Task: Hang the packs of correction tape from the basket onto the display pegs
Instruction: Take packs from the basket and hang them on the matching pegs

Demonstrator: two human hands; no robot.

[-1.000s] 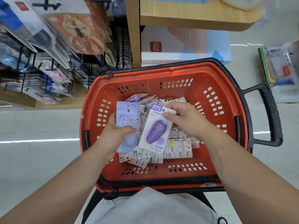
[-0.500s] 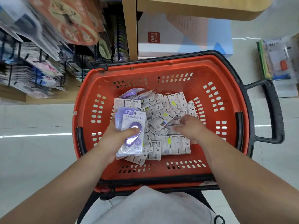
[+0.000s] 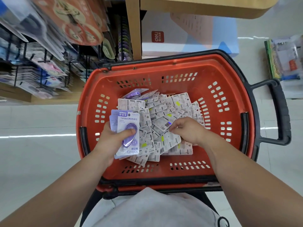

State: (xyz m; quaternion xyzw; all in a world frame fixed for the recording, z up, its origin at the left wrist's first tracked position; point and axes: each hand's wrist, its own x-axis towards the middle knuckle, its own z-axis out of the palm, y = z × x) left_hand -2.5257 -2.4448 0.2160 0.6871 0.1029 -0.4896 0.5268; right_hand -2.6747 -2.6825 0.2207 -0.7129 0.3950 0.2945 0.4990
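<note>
Below and around the left hand (image 3: 109, 141) and the right hand (image 3: 188, 130): a wide red perforated plastic basket (image 3: 91, 102) with a black rim and a black loop handle, the handle out past the right hand

Up and away to the left of the left hand: a black wire display rack (image 3: 41, 66), its pegs crowded with hanging carded goods, all blurred

Straight ahead beyond both hands, past the basket's far rim: a white and blue cardboard box with a red logo (image 3: 180, 38), tucked under a pale wooden shelf (image 3: 205, 7)

Under the right hand and just right of the left hand: a loose heap of white-backed correction tape packs (image 3: 172, 108), mostly face down on the basket floor, a couple of lilac fronts showing at the far edge

Left hand: grips a small fanned stack of lilac carded correction tape packs (image 3: 129, 115), thumb pressed across the purple oval dispenser on the front card, fingers behind; holds it upright above the near left part of the heap

Right hand: palm down on the heap, fingers curled in, tips touching face-down packs; cannot tell whether any pack is pinched
</note>
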